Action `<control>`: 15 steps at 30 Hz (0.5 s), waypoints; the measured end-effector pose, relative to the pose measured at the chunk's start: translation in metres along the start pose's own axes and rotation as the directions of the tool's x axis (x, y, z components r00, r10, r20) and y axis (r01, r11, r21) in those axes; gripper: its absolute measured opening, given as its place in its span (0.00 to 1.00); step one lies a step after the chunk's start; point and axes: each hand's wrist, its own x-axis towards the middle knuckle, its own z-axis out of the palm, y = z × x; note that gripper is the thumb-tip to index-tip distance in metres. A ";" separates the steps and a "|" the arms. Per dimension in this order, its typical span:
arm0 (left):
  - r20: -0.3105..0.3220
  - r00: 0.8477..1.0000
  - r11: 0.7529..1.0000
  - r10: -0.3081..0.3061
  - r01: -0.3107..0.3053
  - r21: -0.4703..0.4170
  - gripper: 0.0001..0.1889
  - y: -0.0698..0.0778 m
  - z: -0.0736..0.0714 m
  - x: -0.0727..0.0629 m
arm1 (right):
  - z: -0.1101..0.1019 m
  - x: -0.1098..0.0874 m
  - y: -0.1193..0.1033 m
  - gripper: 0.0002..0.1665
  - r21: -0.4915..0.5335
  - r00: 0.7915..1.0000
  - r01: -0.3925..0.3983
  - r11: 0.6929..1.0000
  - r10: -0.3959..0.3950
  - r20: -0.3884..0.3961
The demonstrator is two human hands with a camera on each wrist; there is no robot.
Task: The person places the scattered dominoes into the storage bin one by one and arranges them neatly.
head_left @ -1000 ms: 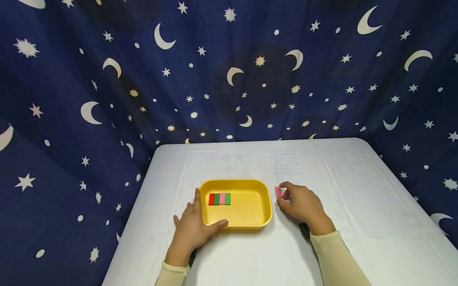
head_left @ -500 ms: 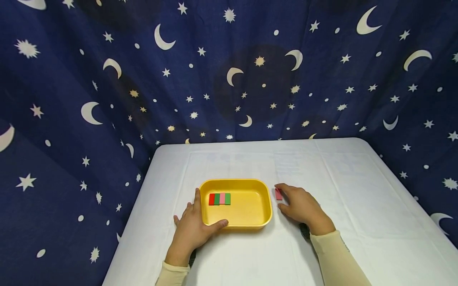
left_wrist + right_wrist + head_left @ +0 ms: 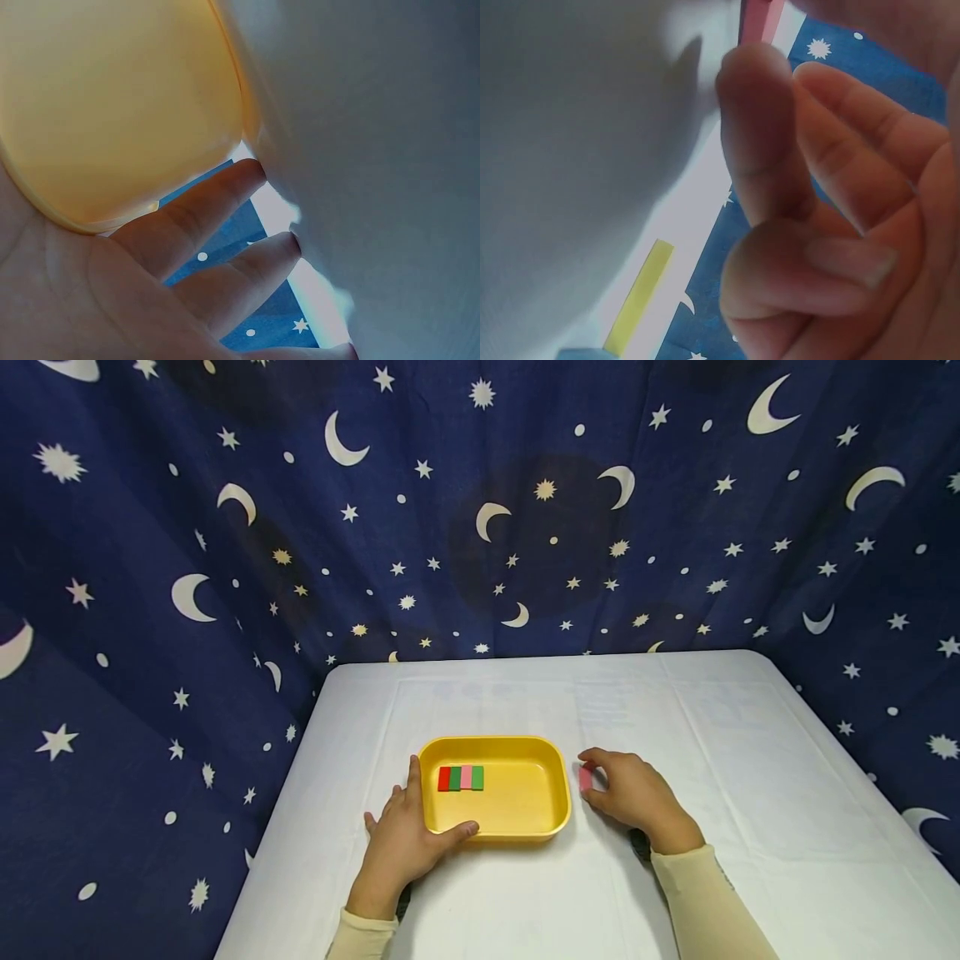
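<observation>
In the head view a yellow tray (image 3: 517, 810) stands on the table. My left hand (image 3: 405, 835) rests along its left side, fingers extended, thumb at the front rim; in the left wrist view the fingers reach past the tray wall (image 3: 124, 112). A row of small flat tiles lies inside: a red tile (image 3: 444, 779), a dark green tile (image 3: 455, 779), a pink tile (image 3: 467, 777) and a lighter green tile (image 3: 477, 778). Just right of the tray my right hand (image 3: 637, 793) pinches another pink tile (image 3: 586, 779) between thumb and index finger. The right wrist view shows part of this pink tile (image 3: 759, 21) at its top edge.
A white cloth covers the table (image 3: 517, 702). Behind and beside it hangs a dark blue curtain (image 3: 435, 468) with moons and stars. A yellow strip (image 3: 639, 296) shows at the lower left of the right wrist view.
The right fingers spread around the pink tile half a second ago and have closed on it again. The tile has shifted slightly nearer to me. The left hand and tray have stayed still.
</observation>
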 end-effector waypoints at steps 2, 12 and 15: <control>-0.001 1.000 1.000 0.000 0.000 -0.001 0.77 0.000 0.000 0.000 | -0.001 0.000 -0.001 0.32 0.001 1.000 0.007 1.000 -0.007 -0.011; -0.008 1.000 1.000 0.007 -0.007 -0.003 0.77 -0.002 0.000 0.000 | -0.009 -0.001 -0.009 0.28 -0.011 0.996 0.010 1.000 -0.011 -0.093; -0.006 1.000 1.000 0.007 -0.007 -0.002 0.77 -0.002 0.001 0.000 | -0.013 -0.002 -0.012 0.29 -0.010 0.992 0.019 1.000 -0.020 -0.127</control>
